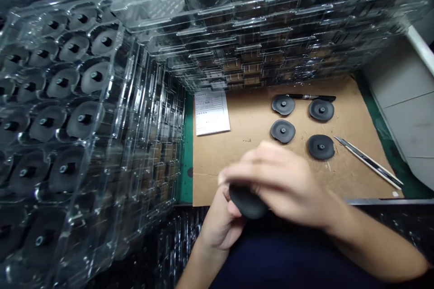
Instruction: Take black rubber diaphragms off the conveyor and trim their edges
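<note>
leftmost, beside the cardboard sheet [249, 119], stands a stack of clear trays [145, 135]; its top tray seats rows of dark discs [77, 131], each with a central stem upward. a strip of green surface [187, 149] shows between this stack and the sheet. on the sheet's far left corner lies a printed paper [212, 115]. at the sheet's near edge, the left hand [224, 223] grips a black disc [249, 203] by its left side. beyond the sheet's far edge rises a rear stack of trays [251, 31]. the right hand [281, 178], motion-blurred, lies over the top of the gripped disc, above the sheet; whether its fingers are closed on the disc cannot be told. on the sheet's right half, four loose discs [282, 131] lie apart, stems up. a black pen [312, 97] lies near the sheet's far edge. further right, a cutter [369, 162] lies slantwise, reaching the sheet's near right corner. a white panel [402, 95] stands right of the sheet.
</note>
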Action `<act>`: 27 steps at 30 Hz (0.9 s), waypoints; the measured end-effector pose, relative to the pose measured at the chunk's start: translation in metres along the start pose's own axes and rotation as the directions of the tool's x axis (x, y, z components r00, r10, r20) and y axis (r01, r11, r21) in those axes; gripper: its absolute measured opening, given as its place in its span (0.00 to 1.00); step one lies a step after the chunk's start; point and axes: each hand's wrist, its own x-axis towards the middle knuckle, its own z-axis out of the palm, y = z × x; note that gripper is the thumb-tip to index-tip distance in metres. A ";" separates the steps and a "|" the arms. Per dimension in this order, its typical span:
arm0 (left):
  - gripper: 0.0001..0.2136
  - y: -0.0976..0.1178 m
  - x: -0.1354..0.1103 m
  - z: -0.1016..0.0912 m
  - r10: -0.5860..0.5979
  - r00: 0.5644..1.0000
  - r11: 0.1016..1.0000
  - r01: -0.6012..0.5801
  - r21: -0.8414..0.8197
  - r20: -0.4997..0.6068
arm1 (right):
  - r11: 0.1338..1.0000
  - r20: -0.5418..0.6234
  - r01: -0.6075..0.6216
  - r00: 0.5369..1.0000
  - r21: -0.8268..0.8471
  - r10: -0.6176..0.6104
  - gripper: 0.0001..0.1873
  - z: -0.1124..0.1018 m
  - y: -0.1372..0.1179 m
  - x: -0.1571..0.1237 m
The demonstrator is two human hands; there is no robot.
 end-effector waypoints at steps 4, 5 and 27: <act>0.34 0.003 0.000 -0.001 0.000 0.993 0.982 0.023 -0.189 0.117 | 0.857 -0.022 -0.480 0.870 0.186 0.492 0.21 0.001 0.039 -0.014; 0.33 0.003 0.000 -0.003 0.011 0.993 0.977 0.015 -0.215 0.120 | 0.803 0.031 -0.553 0.827 0.223 0.561 0.23 0.003 0.049 -0.022; 0.19 -0.008 0.008 -0.011 0.149 0.987 0.977 -0.157 -0.143 -0.067 | 0.982 -0.146 -0.189 0.972 -0.009 0.185 0.14 0.021 0.002 -0.015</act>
